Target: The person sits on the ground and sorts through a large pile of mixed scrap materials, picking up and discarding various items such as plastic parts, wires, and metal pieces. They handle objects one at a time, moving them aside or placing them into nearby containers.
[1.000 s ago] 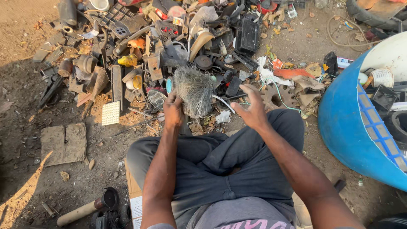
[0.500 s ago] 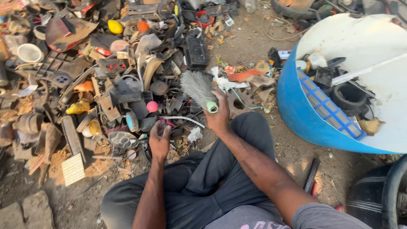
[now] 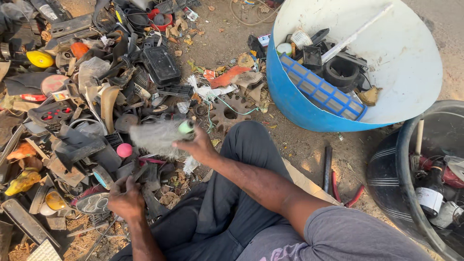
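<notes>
My right hand (image 3: 199, 146) grips a grey fibrous brush-like piece (image 3: 155, 136) with a pale green end cap (image 3: 185, 127), held above my knee; the piece is motion-blurred. My left hand (image 3: 126, 198) is lower left, fingers curled down among the scrap beside my thigh; what it holds, if anything, is hidden. I sit on the dirt in dark trousers. A heap of mixed plastic and metal scrap (image 3: 87, 96) spreads in front and to the left.
A cut blue drum half (image 3: 295, 101) with a white inside holds black parts and a white rod at upper right. A black tub (image 3: 411, 169) with bottles sits at right. A rusty gear (image 3: 227, 113), a pink ball (image 3: 124, 150) and red-handled pliers (image 3: 345, 193) lie nearby.
My head has turned right, bringing the drum and black tub into view. My right hand carried the grey piece rightward and up. My left hand stays low in the scrap.
</notes>
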